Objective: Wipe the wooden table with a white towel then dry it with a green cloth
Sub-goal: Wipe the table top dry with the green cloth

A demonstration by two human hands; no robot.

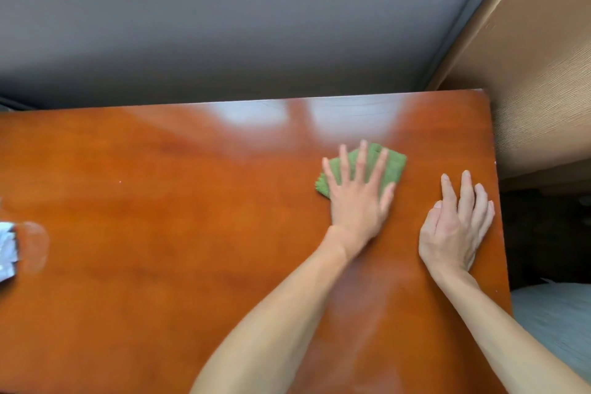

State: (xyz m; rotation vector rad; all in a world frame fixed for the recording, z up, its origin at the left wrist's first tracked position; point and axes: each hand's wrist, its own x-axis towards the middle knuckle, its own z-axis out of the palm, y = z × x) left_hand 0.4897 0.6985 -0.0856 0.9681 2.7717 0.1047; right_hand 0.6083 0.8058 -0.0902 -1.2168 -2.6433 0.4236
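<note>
The glossy reddish wooden table fills most of the view. A small folded green cloth lies on its far right part. My left hand presses flat on the cloth with fingers spread, covering its near half. My right hand rests flat on the bare wood beside the table's right edge, holding nothing. A crumpled white towel lies at the far left border of the view, mostly cut off.
A grey wall runs behind the table's far edge, and a tan textured wall stands to the right. Past the right table edge there is a dark gap and a pale surface lower down.
</note>
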